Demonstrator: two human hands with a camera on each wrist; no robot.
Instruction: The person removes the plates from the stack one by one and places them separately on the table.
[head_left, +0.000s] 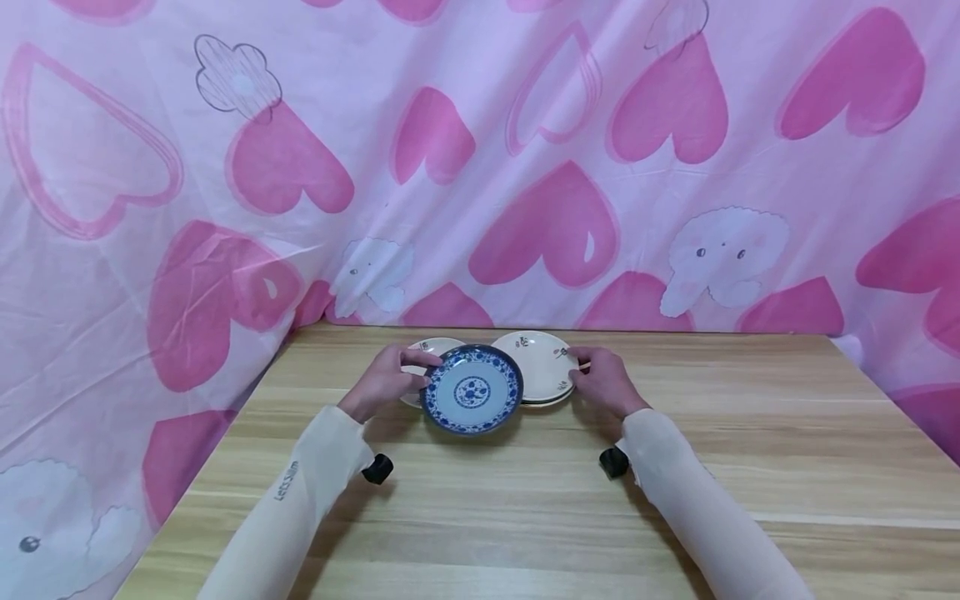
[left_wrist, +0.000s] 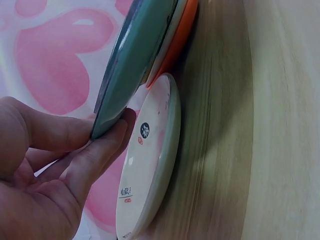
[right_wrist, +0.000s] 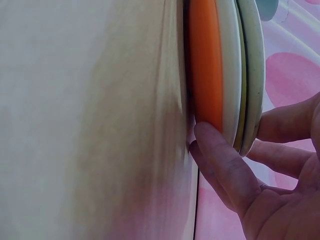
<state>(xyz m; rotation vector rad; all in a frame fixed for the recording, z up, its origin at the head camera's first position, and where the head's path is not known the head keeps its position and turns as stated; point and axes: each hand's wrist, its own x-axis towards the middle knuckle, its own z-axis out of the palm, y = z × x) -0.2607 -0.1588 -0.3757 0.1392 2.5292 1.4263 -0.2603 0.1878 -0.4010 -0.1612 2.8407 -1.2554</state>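
Note:
My left hand (head_left: 388,382) pinches the left rim of a blue-and-white patterned plate (head_left: 472,390), which is tilted and raised above the table. In the left wrist view its green underside (left_wrist: 132,65) shows, with the thumb on one face and fingers on the other. Behind and below it, a cream plate (left_wrist: 150,155) with dark and red characters lies on the table. To the right, my right hand (head_left: 603,382) grips the right edge of a plate stack (head_left: 536,367). The right wrist view shows an orange plate (right_wrist: 205,65) at the bottom and cream rims (right_wrist: 254,75) above.
The wooden table (head_left: 525,517) extends in front of the plates and to both sides. A pink heart-print cloth (head_left: 540,167) hangs behind the table's back edge and along the left. Black wrist devices (head_left: 378,468) sit under both sleeves.

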